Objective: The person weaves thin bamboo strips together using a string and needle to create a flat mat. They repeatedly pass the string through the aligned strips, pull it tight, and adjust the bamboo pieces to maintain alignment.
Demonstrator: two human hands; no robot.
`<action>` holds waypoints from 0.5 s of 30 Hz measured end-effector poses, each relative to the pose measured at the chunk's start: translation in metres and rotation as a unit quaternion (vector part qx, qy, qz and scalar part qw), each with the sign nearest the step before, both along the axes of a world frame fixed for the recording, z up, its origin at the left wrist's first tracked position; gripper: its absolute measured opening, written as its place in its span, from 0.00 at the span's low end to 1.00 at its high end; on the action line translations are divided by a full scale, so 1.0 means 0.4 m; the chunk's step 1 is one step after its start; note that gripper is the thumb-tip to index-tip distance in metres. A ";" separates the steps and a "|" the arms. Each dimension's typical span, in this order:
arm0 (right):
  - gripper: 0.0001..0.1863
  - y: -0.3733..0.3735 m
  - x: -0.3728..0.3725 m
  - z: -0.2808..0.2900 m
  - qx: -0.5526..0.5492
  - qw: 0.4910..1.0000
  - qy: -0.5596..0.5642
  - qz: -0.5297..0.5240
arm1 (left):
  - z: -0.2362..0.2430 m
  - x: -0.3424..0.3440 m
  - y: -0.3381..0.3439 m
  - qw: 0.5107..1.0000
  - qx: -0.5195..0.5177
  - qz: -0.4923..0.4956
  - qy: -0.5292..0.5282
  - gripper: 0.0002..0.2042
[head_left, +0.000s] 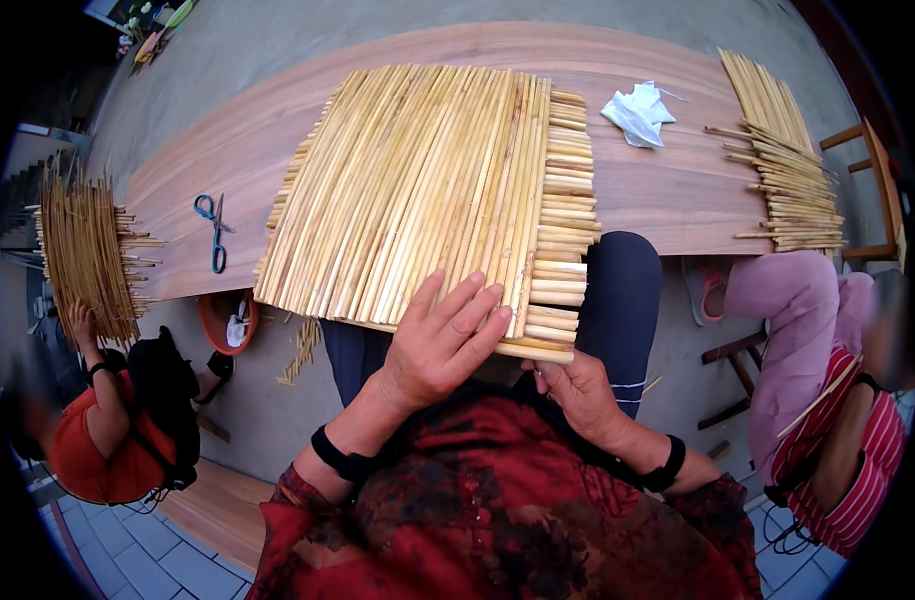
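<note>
A mat of straight yellow reed stalks [407,190] lies on the table before me and hangs over its near edge above my lap. Its upper layer runs away from me. Crosswise stalks [567,205] stick out from beneath along the right side. My left hand [442,345] rests on the near edge of the top layer, fingers stretched out and lying on the stalks. Just under the mat's near right corner, my right hand [582,400] is closed in a pinch below the nearest crosswise stalk. What its fingertips hold is too small to tell.
Blue-handled scissors [217,232] lie left on the table [667,190]; a crumpled white cloth or bag [639,113] lies right. Reed bundles are at left [87,250] and right [792,185]. People sit at both sides. A red bucket [227,325] stands below the table.
</note>
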State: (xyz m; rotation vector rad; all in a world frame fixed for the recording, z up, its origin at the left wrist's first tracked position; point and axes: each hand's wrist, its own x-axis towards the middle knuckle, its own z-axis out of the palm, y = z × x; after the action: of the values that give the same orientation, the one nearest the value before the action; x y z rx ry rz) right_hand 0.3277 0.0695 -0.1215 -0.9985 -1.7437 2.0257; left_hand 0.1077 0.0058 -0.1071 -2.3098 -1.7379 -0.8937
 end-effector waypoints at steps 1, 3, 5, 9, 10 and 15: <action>0.12 -0.003 -0.003 0.005 0.007 1.000 0.003 0.001 | -0.004 0.001 -0.001 1.000 -0.001 0.000 0.002 0.15; 0.11 -0.006 -0.001 0.002 0.000 1.000 -0.001 0.001 | -0.011 0.001 -0.004 1.000 -0.004 0.002 0.006 0.14; 0.11 -0.014 0.009 -0.003 -0.031 0.999 -0.019 -0.003 | -0.020 0.008 -0.008 1.000 -0.006 0.006 0.012 0.14; 0.12 0.004 0.023 -0.014 -0.106 0.994 -0.035 0.006 | -0.028 0.003 -0.010 0.999 -0.005 0.002 0.036 0.15; 0.12 0.008 0.033 -0.023 -0.125 0.991 -0.037 0.011 | -0.031 0.008 -0.015 1.000 0.003 0.010 0.027 0.15; 0.15 0.029 0.068 -0.014 -0.102 0.994 0.006 -0.035 | -0.029 0.005 -0.018 0.997 -0.029 0.038 0.059 0.23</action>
State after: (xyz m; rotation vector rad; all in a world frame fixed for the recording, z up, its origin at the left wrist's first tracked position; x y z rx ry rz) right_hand 0.3548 0.0810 -0.1270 -1.0878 -1.4956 2.1937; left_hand 0.1098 -0.0013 -0.1186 -2.2642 -1.8117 -0.6893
